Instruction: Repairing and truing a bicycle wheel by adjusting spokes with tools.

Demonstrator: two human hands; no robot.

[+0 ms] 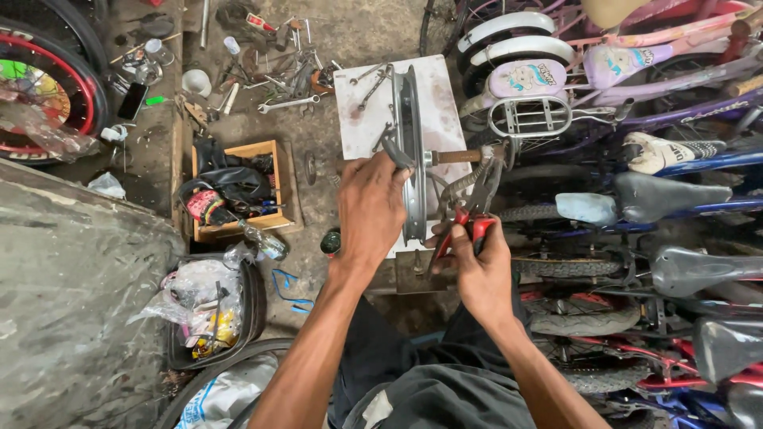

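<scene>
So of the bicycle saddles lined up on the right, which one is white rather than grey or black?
The topmost one, the white saddle with a dark patterned band, lying above the light grey saddle; the others below it are grey or black.

Floor (350, 32): bare concrete, stained and dusty, seen from above.
Loose tools (286, 79): spanners, bolts and small metal parts scattered over the floor at top centre.
Wooden box (278, 171): open crate on the floor, holding dark cloth and oddments.
Grey slab (71, 302): broad, worn surface filling the lower left.
Basin (256, 306): dark tub beside the slab, stuffed with plastic bags.
Wheel (87, 79): red-rimmed, upper left corner.
Bicycles (636, 119): rows of children's bicycles, saddles and tyres crowding the right side.
Light: even daylight, soft shadows.
</scene>
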